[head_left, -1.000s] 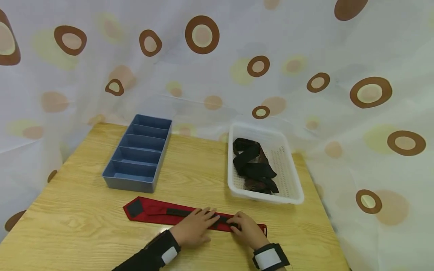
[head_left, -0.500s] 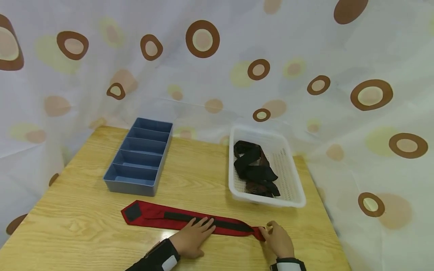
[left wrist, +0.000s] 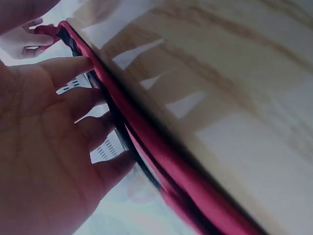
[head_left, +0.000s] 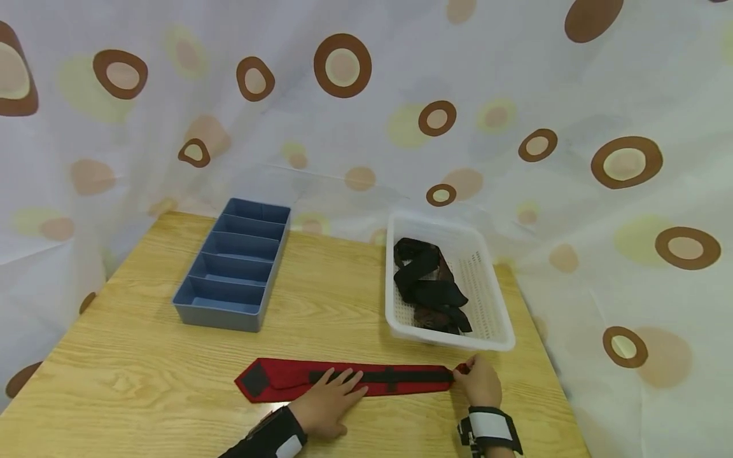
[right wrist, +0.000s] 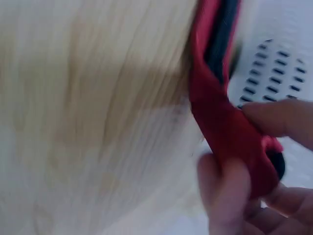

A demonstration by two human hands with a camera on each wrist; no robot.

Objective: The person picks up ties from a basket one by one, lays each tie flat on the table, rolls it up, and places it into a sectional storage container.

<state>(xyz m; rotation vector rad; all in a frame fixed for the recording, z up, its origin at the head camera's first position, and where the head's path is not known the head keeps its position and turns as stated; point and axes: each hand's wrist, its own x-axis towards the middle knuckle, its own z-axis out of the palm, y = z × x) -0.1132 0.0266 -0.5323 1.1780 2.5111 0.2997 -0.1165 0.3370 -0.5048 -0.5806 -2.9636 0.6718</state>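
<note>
A red necktie (head_left: 412, 388) lies folded lengthwise across the front of the table, its underside up with a black strip along the middle. Its pointed wide end, with a dark patch, faces left. My left hand (head_left: 323, 407) has its fingers spread, the tips touching the tie around its middle. At the narrow right end, my right hand (head_left: 481, 381) pinches the folded red tip between thumb and fingers. The right wrist view shows that red end (right wrist: 230, 137) twisted and raised off the table in the fingers.
A blue-grey tray (head_left: 260, 312) with several compartments stands at the back left. A white perforated basket (head_left: 498, 318) at the back right holds a black tie (head_left: 429, 289) and brownish fabric. The patterned cloth (head_left: 355, 140) hangs behind the table.
My right hand has moved right along the tie to its narrow end and up a little. The tie has shifted right and now lies straighter. My left hand has barely moved.
</note>
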